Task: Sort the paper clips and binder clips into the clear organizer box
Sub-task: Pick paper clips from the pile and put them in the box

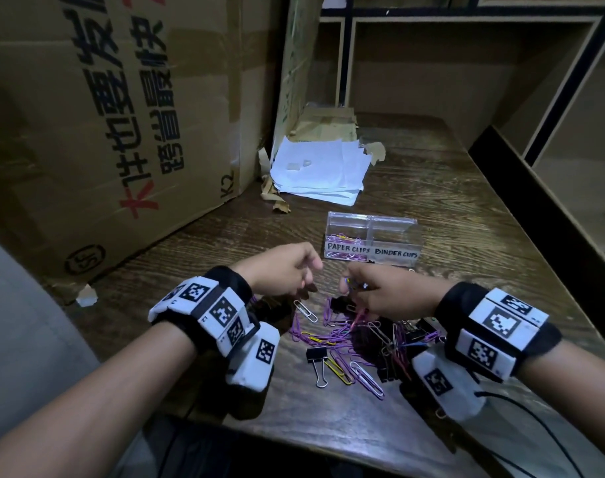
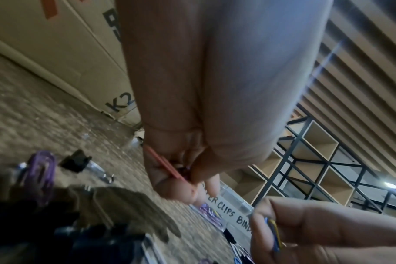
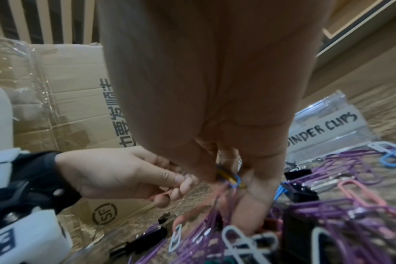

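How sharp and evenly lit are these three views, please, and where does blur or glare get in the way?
Head view: dim and warped at the edges, yet the organizer box labels read clearly. Left wrist view: motion-smeared, a ceiling lamp flaring, the left hand soft. Right wrist view: the right hand and nearest purple paper clips are blurred.

Clear plastic two-compartment organizer box (image 1: 371, 236) sits mid-table on the dark wooden table (image 1: 449, 188); loose heap of paper clips and binder clips (image 1: 356, 343) just before it, stack of white paper sheets (image 1: 320, 170) behind, big cardboard carton (image 1: 104, 115) far left.
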A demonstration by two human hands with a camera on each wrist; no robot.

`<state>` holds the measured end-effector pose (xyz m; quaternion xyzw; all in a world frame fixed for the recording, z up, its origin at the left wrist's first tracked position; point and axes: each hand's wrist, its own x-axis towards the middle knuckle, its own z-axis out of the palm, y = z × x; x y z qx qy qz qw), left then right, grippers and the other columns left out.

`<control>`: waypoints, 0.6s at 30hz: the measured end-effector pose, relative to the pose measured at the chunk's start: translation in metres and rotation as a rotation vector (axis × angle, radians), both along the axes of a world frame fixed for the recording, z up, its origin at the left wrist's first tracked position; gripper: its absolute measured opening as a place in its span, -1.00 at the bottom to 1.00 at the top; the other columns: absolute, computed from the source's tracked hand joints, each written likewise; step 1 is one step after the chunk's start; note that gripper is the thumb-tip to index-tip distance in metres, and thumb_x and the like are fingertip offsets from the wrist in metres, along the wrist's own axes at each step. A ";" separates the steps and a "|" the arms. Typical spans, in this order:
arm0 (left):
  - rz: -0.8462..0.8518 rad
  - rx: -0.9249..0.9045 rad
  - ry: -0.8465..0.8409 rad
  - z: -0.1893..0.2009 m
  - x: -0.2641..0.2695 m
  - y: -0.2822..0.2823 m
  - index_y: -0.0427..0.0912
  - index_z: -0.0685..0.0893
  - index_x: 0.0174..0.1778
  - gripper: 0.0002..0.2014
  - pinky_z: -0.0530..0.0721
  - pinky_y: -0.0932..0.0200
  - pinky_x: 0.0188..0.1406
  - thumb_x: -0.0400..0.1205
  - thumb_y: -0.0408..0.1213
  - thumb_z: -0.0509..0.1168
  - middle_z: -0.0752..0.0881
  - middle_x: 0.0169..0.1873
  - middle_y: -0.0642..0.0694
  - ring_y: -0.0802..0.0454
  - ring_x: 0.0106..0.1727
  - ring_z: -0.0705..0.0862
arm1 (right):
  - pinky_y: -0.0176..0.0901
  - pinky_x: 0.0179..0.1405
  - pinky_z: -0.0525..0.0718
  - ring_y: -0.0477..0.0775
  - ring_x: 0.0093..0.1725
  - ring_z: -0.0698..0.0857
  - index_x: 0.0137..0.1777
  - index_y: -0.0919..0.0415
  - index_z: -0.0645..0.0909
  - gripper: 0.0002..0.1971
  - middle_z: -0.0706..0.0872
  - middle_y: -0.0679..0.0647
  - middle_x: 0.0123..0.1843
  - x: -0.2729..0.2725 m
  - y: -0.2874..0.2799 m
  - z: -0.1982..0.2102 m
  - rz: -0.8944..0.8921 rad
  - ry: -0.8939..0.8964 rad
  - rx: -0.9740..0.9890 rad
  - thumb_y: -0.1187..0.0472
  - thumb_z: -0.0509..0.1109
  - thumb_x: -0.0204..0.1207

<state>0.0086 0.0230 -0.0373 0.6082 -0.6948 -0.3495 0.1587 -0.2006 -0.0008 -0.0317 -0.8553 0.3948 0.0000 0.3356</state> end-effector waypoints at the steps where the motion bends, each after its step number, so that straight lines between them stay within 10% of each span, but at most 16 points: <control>1: 0.019 -0.010 -0.007 -0.003 -0.002 0.000 -0.09 0.56 0.09 -0.71 0.60 0.06 -0.14 0.65 -0.53 0.06 0.63 -0.17 -0.01 0.04 -0.19 0.59 | 0.11 -0.12 0.74 0.01 -0.31 0.70 0.04 0.07 0.48 -0.82 0.67 0.14 -0.16 0.002 0.001 -0.001 -0.010 -0.012 0.008 0.34 0.12 0.59; 11: 0.033 -0.125 -0.164 0.015 -0.022 -0.009 -0.04 0.64 0.01 -0.77 0.48 0.15 -0.24 0.73 -0.02 0.13 0.70 -0.11 0.02 0.13 -0.16 0.60 | -0.18 -0.38 0.38 -0.08 -0.40 0.40 -0.03 0.23 0.47 -0.84 0.44 -0.04 -0.35 0.002 -0.014 0.000 -0.188 -0.209 0.019 0.19 0.11 0.69; 18: 0.400 -0.260 0.623 0.032 -0.055 -0.059 -0.02 0.59 -0.17 -0.77 0.38 0.01 -0.18 0.63 -0.01 0.11 0.51 -0.31 0.03 0.03 -0.26 0.47 | -0.13 -0.44 0.22 -0.04 -0.45 0.23 -0.30 0.02 0.33 -0.88 0.29 -0.05 -0.38 0.021 -0.064 0.030 -0.649 -0.886 0.234 0.04 0.21 0.28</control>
